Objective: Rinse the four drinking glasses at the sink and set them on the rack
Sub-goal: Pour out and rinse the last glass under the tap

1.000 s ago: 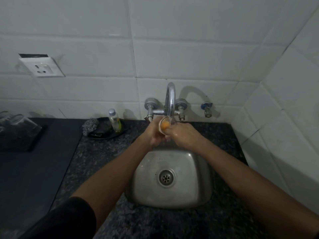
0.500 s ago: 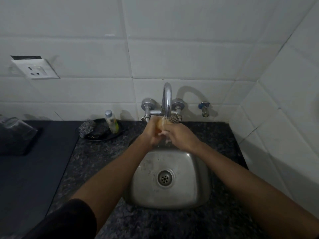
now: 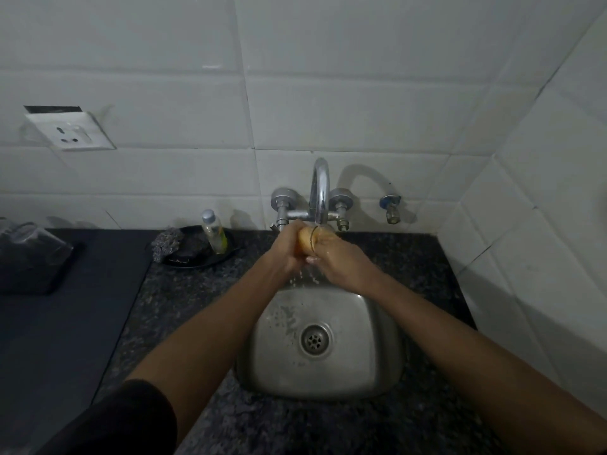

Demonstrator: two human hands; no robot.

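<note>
Both my arms are stretched forward and angled in, so they meet at the far end of my reach. My left hand point(image 3: 285, 247) is curled closed with its knuckles up, and my right hand point(image 3: 341, 261) is pressed against it, fingers wrapped and wet. A dark sleeve point(image 3: 124, 418) covers my left upper arm; my right forearm is bare.

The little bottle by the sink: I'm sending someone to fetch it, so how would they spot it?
Start at the steel sink and its curved tap. Left of the tap, against the tiled wall, a black dish sits on the speckled counter. The small bottle stands upright in it: clear, pale cap, yellowish liquid, beside a grey steel scrubber.
</note>
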